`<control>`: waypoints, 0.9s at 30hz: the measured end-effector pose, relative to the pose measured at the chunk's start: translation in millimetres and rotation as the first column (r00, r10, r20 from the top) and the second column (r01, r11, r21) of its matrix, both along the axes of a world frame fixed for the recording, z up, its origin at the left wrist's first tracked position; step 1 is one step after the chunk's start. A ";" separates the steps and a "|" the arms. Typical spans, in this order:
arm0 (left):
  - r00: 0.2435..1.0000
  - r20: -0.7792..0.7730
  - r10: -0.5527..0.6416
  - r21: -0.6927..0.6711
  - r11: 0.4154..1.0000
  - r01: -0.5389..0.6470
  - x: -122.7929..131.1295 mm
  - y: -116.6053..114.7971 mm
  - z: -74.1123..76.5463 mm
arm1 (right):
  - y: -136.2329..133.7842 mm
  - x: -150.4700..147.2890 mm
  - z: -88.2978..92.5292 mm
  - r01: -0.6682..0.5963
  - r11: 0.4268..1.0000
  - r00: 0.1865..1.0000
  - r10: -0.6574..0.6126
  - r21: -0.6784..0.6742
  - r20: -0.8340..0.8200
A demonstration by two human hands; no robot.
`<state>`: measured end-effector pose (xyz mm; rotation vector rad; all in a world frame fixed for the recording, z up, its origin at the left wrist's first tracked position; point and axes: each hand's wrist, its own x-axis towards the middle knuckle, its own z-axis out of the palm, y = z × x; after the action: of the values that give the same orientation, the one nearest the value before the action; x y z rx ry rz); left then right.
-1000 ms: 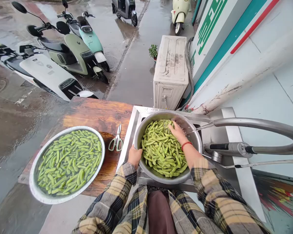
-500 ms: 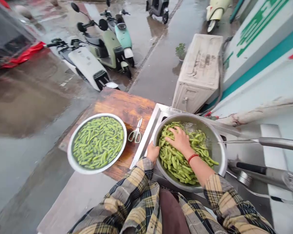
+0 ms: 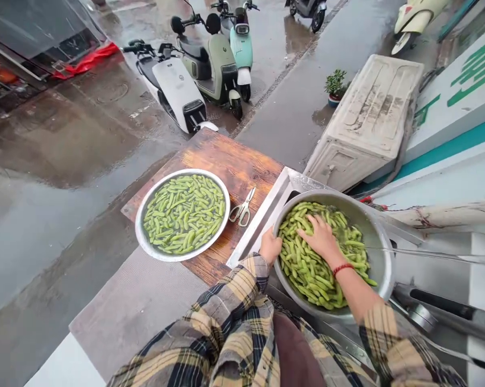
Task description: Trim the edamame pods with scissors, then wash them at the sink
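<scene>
A large metal basin (image 3: 379,244) full of green edamame pods (image 3: 306,271) sits in the metal sink frame in front of me. My left hand (image 3: 270,246) is closed around its left rim, thumb on the inner side. Spread fingers of my right hand (image 3: 321,237) rest on top of the pods; a red bead bracelet circles that wrist. From the right, a thin water stream (image 3: 411,251) runs into the basin. To the left, a second basin (image 3: 140,232) holds more pods under water.
Scissors (image 3: 244,208) lie on the wooden board (image 3: 242,156) between the basins. Beyond are parked scooters (image 3: 181,88) on wet ground, a potted plant (image 3: 334,81) and a weathered whitish box-shaped unit (image 3: 371,107). Metal sink parts (image 3: 423,317) lie at the right.
The view has shifted, so the scene sits further right. My left hand still grips the rim. My right hand stays on the pods, its fingers slightly moved.
</scene>
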<state>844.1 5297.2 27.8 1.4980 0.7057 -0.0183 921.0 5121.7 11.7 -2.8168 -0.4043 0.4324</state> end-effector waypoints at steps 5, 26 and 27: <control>1.000 -0.014 -0.027 0.040 0.999 0.027 6.1 6.3 11.2 | -57.3 22.5 10.8 0.016 0.996 0.996 -0.024 -0.090 -0.089; 0.998 -0.067 0.009 0.048 0.999 -0.006 9.1 10.4 3.7 | -50.0 8.5 38.7 -0.109 0.992 0.993 0.105 -0.056 -0.058; 0.998 -0.067 0.010 0.065 0.998 -0.006 9.4 9.4 4.2 | -39.2 -3.2 39.5 -0.149 0.988 0.989 0.148 -0.028 -0.024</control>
<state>853.5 5306.5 32.0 1.5625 0.7726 -0.0406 917.8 5082.5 51.2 -2.8187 -0.6106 0.5038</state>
